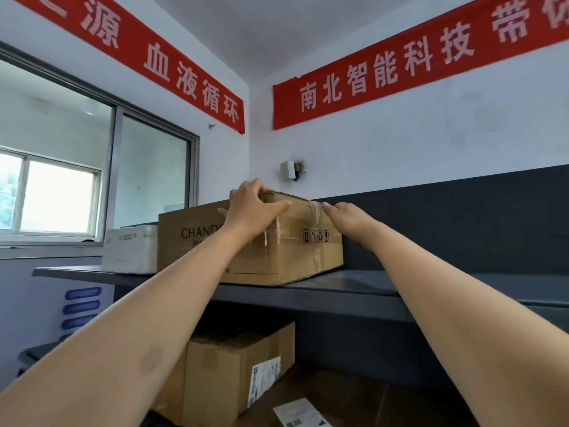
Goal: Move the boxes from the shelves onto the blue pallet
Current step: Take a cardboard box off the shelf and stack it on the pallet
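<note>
Now the box point(292, 251) sat on the shelf point(354, 291); the left hand point(252, 208) gripped its near top corner, the right hand point(351, 220) pressed flat against its right side.

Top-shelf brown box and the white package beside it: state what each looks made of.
Brown box: cardboard by the look, matte tan, printed lettering, glossy clear tape over its seams. White package: possibly foam, going by its matte white faces and soft rounded edges; not certain.
</note>
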A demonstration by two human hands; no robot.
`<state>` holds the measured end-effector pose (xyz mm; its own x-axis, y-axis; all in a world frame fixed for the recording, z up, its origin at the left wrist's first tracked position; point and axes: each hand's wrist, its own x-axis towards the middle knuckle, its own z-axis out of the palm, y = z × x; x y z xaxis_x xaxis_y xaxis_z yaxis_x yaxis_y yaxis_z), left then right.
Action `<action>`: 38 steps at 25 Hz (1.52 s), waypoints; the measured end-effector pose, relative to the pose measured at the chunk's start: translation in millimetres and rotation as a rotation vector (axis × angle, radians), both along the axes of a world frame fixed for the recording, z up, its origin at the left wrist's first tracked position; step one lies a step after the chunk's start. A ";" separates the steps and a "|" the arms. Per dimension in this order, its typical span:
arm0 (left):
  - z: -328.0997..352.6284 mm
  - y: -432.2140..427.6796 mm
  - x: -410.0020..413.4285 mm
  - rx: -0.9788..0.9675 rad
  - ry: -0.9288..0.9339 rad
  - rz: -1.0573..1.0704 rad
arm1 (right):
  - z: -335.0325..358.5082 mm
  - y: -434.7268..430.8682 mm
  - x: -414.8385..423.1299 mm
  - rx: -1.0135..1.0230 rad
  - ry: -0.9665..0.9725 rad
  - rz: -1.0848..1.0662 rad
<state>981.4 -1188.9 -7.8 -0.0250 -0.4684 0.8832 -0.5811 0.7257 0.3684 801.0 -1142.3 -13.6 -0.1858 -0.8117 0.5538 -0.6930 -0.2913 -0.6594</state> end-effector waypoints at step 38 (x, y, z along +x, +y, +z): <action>-214.2 529.9 338.3 0.626 1.032 -0.409 | -170.1 397.0 204.9 0.339 -0.773 0.545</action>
<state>1319.7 -659.0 -222.0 0.2978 -0.9312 0.2104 0.4026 0.3223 0.8568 1005.9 -745.3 -183.7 0.0475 -0.9856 0.1621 0.1322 -0.1546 -0.9791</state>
